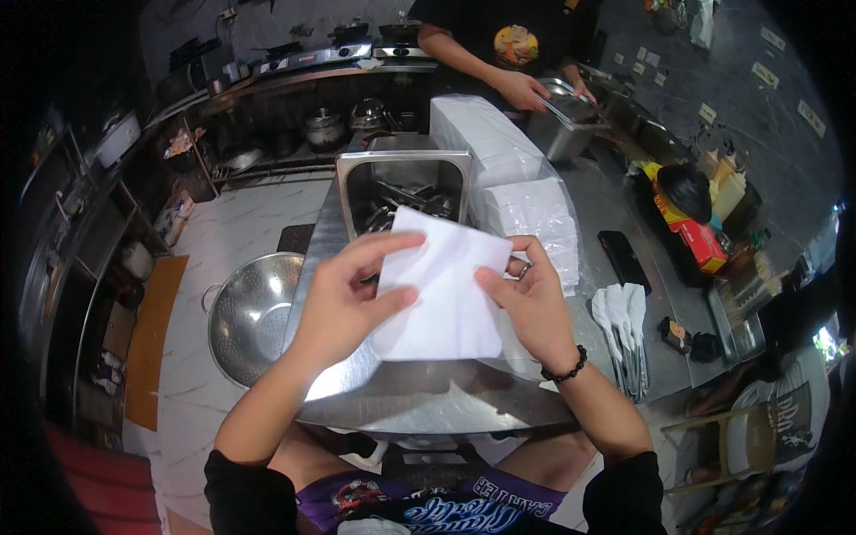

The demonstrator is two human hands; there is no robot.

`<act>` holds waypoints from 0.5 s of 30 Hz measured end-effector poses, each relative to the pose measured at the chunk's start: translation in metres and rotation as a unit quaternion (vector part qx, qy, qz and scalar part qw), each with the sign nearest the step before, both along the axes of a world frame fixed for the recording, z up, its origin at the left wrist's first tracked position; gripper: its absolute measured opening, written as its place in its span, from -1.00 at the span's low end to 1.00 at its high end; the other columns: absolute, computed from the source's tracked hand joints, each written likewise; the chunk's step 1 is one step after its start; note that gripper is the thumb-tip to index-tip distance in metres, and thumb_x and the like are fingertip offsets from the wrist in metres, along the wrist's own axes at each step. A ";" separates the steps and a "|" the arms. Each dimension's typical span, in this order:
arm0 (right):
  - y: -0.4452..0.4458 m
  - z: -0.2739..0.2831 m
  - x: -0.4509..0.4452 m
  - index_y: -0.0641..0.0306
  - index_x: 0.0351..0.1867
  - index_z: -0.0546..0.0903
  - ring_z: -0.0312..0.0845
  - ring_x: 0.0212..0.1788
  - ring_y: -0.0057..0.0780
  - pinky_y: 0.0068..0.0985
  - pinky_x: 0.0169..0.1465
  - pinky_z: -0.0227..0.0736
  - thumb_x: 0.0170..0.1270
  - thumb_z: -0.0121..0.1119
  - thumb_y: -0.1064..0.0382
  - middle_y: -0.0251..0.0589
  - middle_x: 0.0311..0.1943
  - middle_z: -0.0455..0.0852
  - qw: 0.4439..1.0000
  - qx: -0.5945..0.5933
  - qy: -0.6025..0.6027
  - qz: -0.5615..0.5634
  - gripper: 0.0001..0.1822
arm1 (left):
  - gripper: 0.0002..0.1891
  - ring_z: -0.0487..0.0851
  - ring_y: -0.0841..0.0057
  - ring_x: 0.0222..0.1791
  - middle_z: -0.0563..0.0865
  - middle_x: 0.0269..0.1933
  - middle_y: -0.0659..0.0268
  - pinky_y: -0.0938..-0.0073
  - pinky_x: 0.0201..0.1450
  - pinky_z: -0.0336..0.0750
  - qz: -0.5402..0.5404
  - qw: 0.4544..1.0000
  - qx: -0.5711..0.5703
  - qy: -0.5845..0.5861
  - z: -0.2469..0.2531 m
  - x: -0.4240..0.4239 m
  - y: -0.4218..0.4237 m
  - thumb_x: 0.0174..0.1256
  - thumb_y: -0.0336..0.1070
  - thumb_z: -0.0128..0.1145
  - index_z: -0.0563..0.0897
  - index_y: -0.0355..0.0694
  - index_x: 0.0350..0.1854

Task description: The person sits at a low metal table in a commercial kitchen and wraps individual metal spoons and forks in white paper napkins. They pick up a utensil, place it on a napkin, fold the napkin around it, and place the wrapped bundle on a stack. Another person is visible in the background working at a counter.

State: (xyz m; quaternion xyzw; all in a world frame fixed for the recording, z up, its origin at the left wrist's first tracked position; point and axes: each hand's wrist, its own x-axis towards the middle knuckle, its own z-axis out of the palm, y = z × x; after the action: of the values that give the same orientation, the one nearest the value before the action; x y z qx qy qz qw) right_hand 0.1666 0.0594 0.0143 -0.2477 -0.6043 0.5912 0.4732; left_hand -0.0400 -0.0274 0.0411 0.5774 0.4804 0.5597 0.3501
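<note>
A white paper napkin (445, 294) is held up between my hands over the near part of the steel table. My left hand (361, 287) has its thumb and fingers at the napkin's left side. At the right edge, my right hand (525, 287) pinches it between thumb and fingers. Just behind stands a deep steel pan (403, 157) with metal cutlery (411, 197) in it. Beside the pan lie plastic-wrapped stacks of white napkins (528, 207). Several cutlery sets partly wrapped in white napkins (622, 334) lie to the right.
A co-worker's hands (525, 90) hold a steel container (565, 127) at the far side. A black phone (624, 259) and boxes (699, 244) lie on the right of the table. At the left, a large steel colander (257, 314) stands beside the table (435, 401).
</note>
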 end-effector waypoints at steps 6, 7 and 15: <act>-0.026 -0.029 0.009 0.28 0.03 0.41 0.64 -0.31 -0.60 -0.61 -0.28 0.48 0.34 0.21 0.35 -0.20 -0.22 0.70 0.965 0.065 -0.234 0.103 -0.69 | -0.46 0.65 0.50 -0.01 0.59 0.17 0.22 0.55 -0.18 0.64 0.063 0.987 -0.093 0.118 -0.036 0.005 -0.065 0.07 -0.51 0.35 0.61 -0.12 0.19; -0.030 -0.025 0.003 0.29 0.01 0.43 0.64 -0.29 -0.61 -0.62 -0.25 0.48 0.34 0.21 0.36 -0.23 -0.23 0.69 0.946 0.098 -0.285 0.123 -0.72 | -0.46 0.66 0.49 -0.01 0.59 0.16 0.19 0.55 -0.21 0.64 0.079 0.979 -0.106 0.154 -0.045 0.005 -0.071 0.07 -0.50 0.36 0.60 -0.14 0.19; -0.032 -0.033 0.026 0.26 -0.07 0.58 0.55 -0.08 -0.02 -0.22 0.00 0.44 0.18 0.22 0.32 -0.05 -0.14 0.66 0.808 0.416 -0.418 0.011 -0.73 | -0.48 0.69 0.22 -0.10 0.58 0.16 0.02 0.41 -0.18 0.60 0.185 0.921 -0.063 0.338 -0.077 0.006 -0.083 0.05 -0.39 0.35 0.59 -0.25 0.15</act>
State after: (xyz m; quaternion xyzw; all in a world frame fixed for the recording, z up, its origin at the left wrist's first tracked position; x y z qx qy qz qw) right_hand 0.1928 0.0272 -0.0188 -0.2434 -0.9346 0.1279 0.2258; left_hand -0.0338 -0.1101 -0.0359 0.6098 0.7027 0.3547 0.0932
